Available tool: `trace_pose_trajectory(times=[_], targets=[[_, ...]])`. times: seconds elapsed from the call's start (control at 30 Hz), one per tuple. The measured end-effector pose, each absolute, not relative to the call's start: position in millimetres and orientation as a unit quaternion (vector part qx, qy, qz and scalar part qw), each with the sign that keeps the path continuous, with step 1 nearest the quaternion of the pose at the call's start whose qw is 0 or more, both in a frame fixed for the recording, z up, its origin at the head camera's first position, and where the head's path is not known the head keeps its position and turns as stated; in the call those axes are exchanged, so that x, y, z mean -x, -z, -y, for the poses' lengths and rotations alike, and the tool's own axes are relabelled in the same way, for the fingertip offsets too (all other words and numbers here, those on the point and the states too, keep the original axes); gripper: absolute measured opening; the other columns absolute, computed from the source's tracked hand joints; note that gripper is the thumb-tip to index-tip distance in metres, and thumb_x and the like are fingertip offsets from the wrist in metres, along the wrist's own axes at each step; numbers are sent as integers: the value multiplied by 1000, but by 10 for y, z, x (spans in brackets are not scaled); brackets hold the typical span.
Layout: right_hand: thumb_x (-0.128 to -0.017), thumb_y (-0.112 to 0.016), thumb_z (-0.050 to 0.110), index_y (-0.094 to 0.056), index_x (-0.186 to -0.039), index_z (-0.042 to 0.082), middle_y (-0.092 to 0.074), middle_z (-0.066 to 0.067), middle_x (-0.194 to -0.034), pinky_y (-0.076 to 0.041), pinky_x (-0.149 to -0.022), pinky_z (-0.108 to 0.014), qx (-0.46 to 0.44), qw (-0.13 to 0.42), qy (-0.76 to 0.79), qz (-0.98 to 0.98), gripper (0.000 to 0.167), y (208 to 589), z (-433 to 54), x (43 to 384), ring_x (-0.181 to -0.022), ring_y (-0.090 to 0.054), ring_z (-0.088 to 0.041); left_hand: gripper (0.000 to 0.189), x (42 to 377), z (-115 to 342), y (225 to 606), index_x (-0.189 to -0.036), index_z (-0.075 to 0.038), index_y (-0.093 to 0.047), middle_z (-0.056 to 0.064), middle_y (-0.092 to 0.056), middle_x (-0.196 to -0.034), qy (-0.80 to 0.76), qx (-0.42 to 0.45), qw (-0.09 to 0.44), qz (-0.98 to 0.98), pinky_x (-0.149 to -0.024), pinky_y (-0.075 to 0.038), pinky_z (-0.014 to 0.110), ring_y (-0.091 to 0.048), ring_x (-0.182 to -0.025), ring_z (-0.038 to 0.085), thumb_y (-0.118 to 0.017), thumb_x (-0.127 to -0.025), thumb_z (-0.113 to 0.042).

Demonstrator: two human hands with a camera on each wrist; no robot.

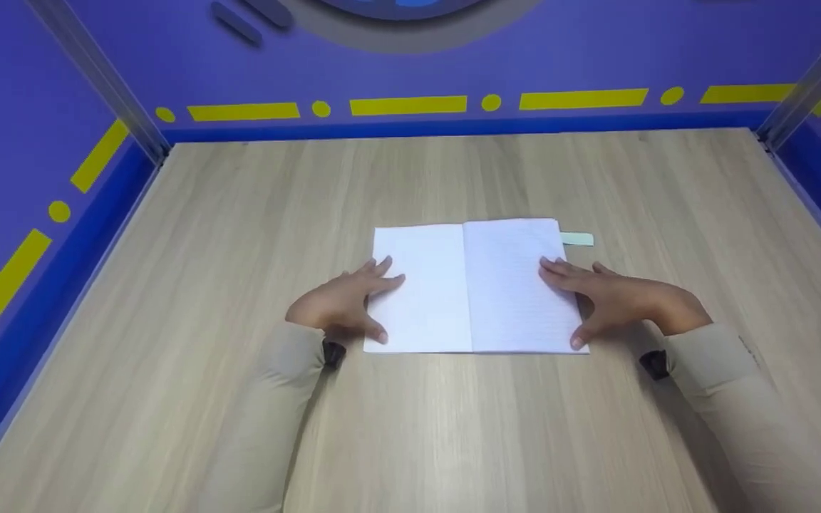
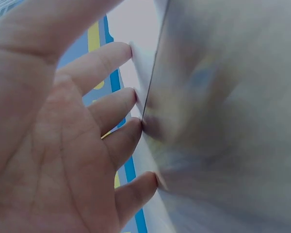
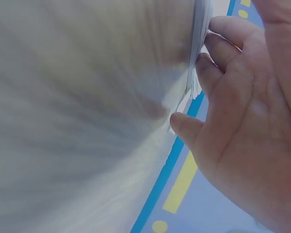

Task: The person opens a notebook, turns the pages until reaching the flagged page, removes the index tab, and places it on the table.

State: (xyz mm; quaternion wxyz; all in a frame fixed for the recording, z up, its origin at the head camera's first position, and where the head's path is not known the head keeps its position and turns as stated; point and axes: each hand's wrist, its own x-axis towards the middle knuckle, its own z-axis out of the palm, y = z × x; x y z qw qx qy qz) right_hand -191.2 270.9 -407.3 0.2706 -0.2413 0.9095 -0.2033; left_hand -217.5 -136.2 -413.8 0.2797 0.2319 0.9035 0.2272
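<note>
An open notebook (image 1: 425, 299) lies flat on the wooden table, its left page looking blank and its right page faintly ruled. A pale green strip (image 1: 579, 239) sticks out past its upper right edge. My left hand (image 1: 343, 298) rests on the left page's outer edge, fingers spread and thumb near the lower corner. On the opposite edge rests my right hand (image 1: 621, 296), also with spread fingers and its thumb at the lower right corner. In the left wrist view the fingertips (image 2: 135, 94) touch the surface; the right wrist view shows the notebook's layered page edges (image 3: 199, 43) beside the fingers.
The light wood table (image 1: 275, 192) extends around the notebook on every side. Blue-purple panels (image 1: 410, 78) with yellow dashes and dots stand along the back, left and right. A dark wrist device (image 1: 333, 354) sits under the left cuff, another (image 1: 655, 364) under the right.
</note>
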Motion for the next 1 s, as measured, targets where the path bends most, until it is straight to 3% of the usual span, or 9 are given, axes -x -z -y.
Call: trace_pose_trajectory(times=[0.2,0.4,1.0], targets=[[-64,-85,38,-13,-152,2,-1,-18,-161,2,-115,-62,248,263,187,-914,119,4026,-2624,1925,-147,0,-41,102,2203,1372,4144,-152,-22,-25,0,1,-162,-228,-232,284,-902,-121,1,49,7,-150,23,-84,-69,-28],[-70,-83,34,-12,-154,11,2,-14,-162,-9,-115,-62,238,285,208,-905,113,4035,-2663,1906,-146,-1,-46,103,2204,1369,4145,-152,-21,-25,1,2,-162,-235,-235,285,-899,-120,3,49,7,-150,23,-85,-69,-27],[-66,-85,37,-17,-153,8,0,-15,-162,-3,-115,-62,245,270,237,-900,114,4090,-2728,1873,-147,-1,-42,100,2218,1365,4121,-152,-17,-25,5,2,-162,-236,-254,290,-892,-119,6,51,10,-149,26,-84,-71,-28]])
